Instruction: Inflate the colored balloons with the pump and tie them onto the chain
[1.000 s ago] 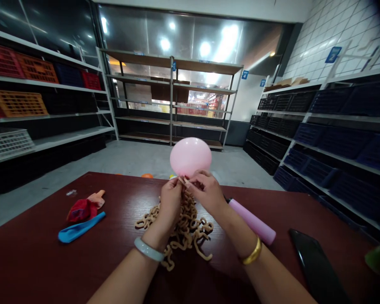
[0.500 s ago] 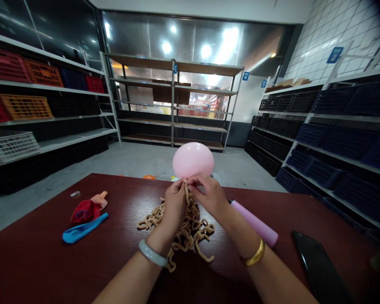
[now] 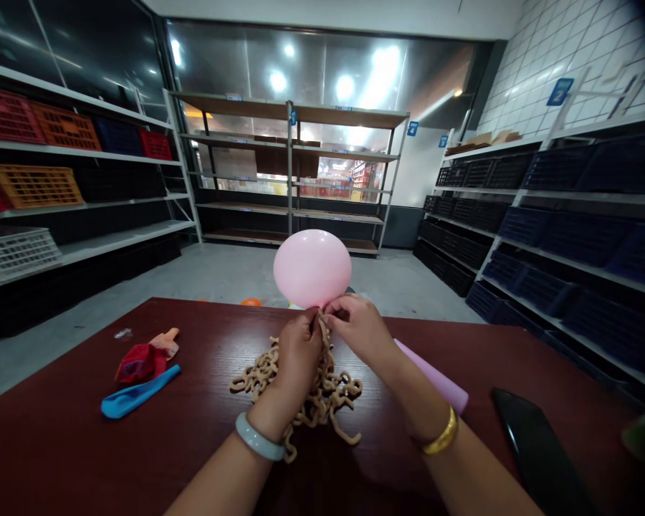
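An inflated pink balloon (image 3: 312, 266) stands above the far table edge, its neck down between my two hands. My left hand (image 3: 299, 351) is closed, thumb and fingers pinching a tan fuzzy cord (image 3: 325, 337) right by the balloon's neck. On the other side my right hand (image 3: 357, 326) is closed too, its fingertips pinched at the balloon's neck. More of the cord lies in a tangled, looped heap (image 3: 314, 408) on the table beneath my hands. Exactly how cord and neck meet is hidden by my fingers.
Deflated red (image 3: 140, 362) and blue balloons (image 3: 140, 391) lie left on the dark red table (image 3: 204, 459). A pink cylinder (image 3: 435, 376) and a black phone-like slab (image 3: 537, 444) lie right. Shelves with crates (image 3: 37, 186) line the room; an orange balloon (image 3: 251, 302) shows beyond the table.
The balloon has shifted left and leans that way, looking slightly larger. My left hand has turned and dropped a little; the right hand stays by the neck. The view has moved slightly.
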`<state>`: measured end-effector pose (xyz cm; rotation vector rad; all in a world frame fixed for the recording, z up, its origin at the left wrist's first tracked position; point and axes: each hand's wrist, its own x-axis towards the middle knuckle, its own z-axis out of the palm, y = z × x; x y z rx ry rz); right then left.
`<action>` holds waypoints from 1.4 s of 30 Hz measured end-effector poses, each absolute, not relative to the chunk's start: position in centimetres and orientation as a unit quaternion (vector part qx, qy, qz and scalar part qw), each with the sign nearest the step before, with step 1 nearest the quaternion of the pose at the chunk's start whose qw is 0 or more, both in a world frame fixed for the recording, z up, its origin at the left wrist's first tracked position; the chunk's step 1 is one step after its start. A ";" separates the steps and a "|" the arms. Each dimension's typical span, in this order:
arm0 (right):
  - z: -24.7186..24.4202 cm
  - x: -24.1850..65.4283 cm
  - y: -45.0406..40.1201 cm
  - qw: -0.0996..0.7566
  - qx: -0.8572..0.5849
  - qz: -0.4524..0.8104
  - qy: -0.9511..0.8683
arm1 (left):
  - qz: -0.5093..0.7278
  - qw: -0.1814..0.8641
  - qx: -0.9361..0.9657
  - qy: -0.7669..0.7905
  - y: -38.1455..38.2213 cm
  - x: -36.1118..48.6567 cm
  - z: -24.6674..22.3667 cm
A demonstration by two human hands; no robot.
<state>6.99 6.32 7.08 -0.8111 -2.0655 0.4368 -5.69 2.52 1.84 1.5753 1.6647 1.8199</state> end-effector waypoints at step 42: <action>6.3 7.0 6.2 0.458 -0.366 -0.004 -0.810 | 0.652 0.226 0.545 0.477 2.9 -5.1 2.1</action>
